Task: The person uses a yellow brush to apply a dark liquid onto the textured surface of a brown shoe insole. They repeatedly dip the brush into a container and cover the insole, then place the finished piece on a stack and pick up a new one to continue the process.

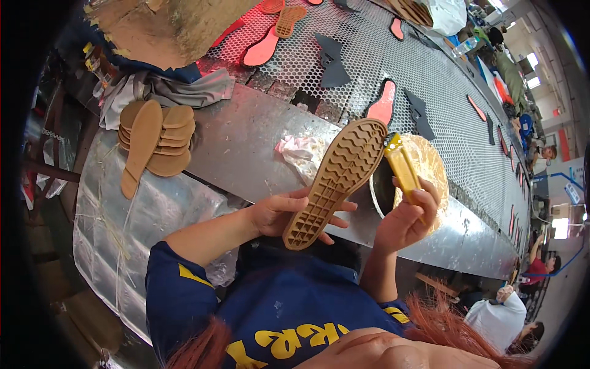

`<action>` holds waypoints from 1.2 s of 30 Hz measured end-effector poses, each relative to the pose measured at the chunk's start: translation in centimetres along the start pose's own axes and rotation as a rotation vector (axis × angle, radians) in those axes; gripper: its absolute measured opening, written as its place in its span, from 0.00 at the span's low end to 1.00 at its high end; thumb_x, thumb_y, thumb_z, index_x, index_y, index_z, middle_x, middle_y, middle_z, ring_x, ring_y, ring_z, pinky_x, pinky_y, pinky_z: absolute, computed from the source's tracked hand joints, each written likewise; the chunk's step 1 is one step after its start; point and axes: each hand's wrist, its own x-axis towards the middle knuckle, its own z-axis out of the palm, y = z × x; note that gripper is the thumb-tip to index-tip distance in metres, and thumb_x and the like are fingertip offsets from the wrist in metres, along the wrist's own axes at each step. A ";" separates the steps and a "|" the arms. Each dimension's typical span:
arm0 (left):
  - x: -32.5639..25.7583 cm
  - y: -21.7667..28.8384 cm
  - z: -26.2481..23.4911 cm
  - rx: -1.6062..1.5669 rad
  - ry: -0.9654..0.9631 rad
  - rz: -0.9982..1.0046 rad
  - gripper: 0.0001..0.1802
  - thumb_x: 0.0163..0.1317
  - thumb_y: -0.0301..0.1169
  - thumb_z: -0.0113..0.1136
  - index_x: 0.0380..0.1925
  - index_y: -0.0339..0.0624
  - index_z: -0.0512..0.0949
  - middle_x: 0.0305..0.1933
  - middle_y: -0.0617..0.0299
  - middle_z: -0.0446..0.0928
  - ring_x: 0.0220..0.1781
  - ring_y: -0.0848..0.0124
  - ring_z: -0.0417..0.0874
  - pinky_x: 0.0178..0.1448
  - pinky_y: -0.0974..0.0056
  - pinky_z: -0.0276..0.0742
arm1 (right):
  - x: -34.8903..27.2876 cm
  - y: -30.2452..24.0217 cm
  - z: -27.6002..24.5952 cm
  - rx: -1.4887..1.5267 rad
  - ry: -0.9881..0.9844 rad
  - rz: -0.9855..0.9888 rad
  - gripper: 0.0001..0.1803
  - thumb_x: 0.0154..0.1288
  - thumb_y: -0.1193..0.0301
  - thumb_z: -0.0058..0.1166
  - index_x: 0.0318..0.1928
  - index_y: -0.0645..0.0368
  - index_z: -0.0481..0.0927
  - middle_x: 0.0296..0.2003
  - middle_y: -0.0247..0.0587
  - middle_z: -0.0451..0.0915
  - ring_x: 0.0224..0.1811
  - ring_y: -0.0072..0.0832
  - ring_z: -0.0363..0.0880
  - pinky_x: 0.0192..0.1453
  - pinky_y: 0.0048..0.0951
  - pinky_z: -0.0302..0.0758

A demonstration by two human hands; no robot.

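Note:
A tan rubber shoe sole (338, 178) is tilted in front of me, its toe pointing away to the right and its grooved tread facing up. My left hand (273, 212) grips it near the heel, thumb along the near edge and fingers showing past the far side. In my right hand (409, 215) is a brush with a flat yellow handle (404, 166). Its dark, wet-looking tip is right by the sole's toe edge; whether they touch I cannot tell. Just behind the brush stands a round pot (433, 175) crusted with dried pale yellow glue.
Several tan insole-shaped pieces (169, 135) are stacked at the left beside grey cloth (190, 89). A crumpled white wrapper (304, 154) lies on the metal ledge (239, 135). Beyond, a perforated conveyor (369, 61) carries pink-faced soles (384, 101) and black cut pieces (332, 61). People work at the far right.

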 end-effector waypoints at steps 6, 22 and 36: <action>-0.1 -0.2 0.1 0.015 -0.015 -0.031 0.41 0.65 0.43 0.55 0.73 0.46 0.47 0.75 0.40 0.47 0.71 0.48 0.61 0.64 0.41 0.69 | -0.4 -0.5 1.1 -0.174 -0.032 -0.011 0.19 0.72 0.57 0.47 0.43 0.62 0.78 0.48 0.54 0.73 0.51 0.38 0.73 0.54 0.35 0.71; -0.4 -0.2 0.0 0.092 -0.045 -0.050 0.43 0.63 0.43 0.60 0.71 0.42 0.51 0.73 0.42 0.53 0.69 0.52 0.65 0.61 0.47 0.75 | -1.5 -2.7 1.9 -0.184 -0.196 0.001 0.21 0.73 0.55 0.44 0.41 0.63 0.75 0.47 0.56 0.73 0.51 0.40 0.73 0.55 0.38 0.71; -0.9 -0.3 -0.5 0.021 -0.036 -0.035 0.41 0.65 0.50 0.55 0.72 0.49 0.49 0.71 0.49 0.57 0.70 0.54 0.65 0.60 0.42 0.75 | -3.1 -3.0 1.2 -0.103 -0.360 0.033 0.18 0.73 0.58 0.45 0.41 0.63 0.74 0.50 0.56 0.69 0.50 0.39 0.73 0.53 0.36 0.74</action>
